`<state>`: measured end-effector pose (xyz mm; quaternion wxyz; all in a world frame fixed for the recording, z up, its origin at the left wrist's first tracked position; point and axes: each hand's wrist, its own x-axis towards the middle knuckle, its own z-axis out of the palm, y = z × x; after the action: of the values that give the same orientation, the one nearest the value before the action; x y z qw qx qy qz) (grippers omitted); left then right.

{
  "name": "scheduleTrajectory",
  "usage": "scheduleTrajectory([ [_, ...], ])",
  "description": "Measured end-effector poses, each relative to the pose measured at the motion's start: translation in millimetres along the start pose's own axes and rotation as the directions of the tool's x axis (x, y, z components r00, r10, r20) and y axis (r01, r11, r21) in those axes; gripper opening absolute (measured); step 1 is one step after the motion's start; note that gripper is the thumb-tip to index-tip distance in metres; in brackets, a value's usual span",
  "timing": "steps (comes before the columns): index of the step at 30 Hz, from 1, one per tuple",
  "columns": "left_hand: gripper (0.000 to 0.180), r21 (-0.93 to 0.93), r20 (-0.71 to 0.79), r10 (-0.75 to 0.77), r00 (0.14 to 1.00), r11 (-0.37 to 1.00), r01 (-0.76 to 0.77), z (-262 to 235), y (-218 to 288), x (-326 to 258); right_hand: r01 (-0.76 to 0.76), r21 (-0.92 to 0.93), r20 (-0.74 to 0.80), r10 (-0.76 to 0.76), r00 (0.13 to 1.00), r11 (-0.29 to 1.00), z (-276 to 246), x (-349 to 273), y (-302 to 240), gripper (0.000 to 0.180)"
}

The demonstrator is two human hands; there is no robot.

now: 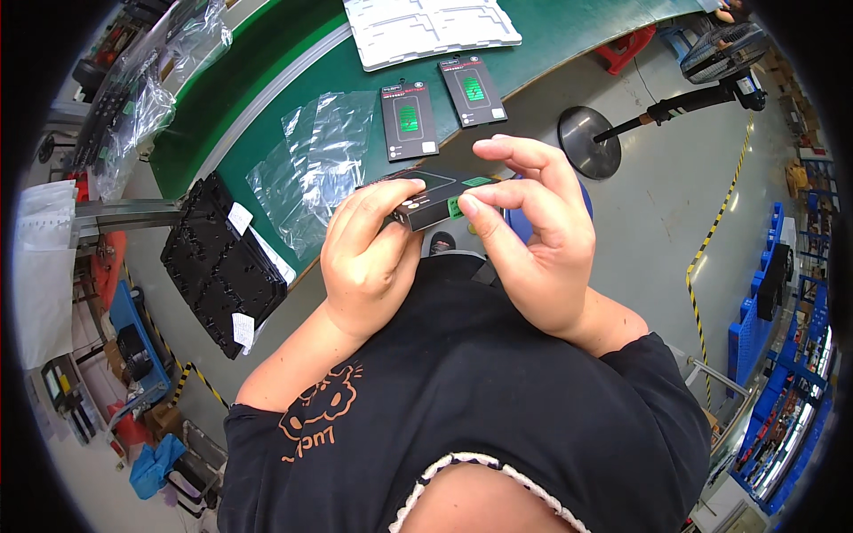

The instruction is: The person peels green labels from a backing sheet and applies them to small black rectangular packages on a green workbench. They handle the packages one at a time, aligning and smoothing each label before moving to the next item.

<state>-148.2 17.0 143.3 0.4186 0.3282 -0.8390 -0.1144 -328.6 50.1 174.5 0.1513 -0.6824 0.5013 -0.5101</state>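
Observation:
Held in front of my chest, a slim black box lies in the grip of my left hand, whose fingers and thumb wrap its left end. My right hand is at the box's right end. Its thumb and index finger pinch at a green sticker on the edge, while the other fingers stay raised. A second green patch shows on the upper face. Two similar black boxes with green battery pictures, one nearer and one to its right, lie on the green table.
Clear plastic bags lie on the table left of the boxes. A white molded tray sits at the back. Black trays with paper labels stand at the left. A pedestal fan is on the floor at right.

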Motion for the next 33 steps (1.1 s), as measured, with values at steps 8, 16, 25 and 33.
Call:
scheduleTrajectory([
  [8, 0.021, -0.001, -0.137, 0.137, 0.981, 0.99, -0.139, 3, -8, 3, 0.151, -0.155, -0.05, -0.16, 0.986, 0.976, -2, -1, -5, 0.018],
  [16, 0.014, 0.11, -0.148, 0.259, 0.955, 0.964, -0.244, -7, -13, 12, 0.183, -0.065, -0.062, -0.187, 0.98, 0.981, -4, -5, -2, 0.022],
  [25, 0.014, 0.099, -0.135, 0.268, 0.954, 0.961, -0.256, -9, -15, 12, 0.153, -0.043, -0.054, -0.155, 0.986, 0.987, -6, -3, -3, 0.019],
  [33, 0.023, 0.025, -0.145, 0.233, 0.962, 0.972, -0.232, -8, -15, 14, 0.113, 0.023, -0.13, -0.109, 0.986, 0.993, -4, -5, 0, 0.022],
])
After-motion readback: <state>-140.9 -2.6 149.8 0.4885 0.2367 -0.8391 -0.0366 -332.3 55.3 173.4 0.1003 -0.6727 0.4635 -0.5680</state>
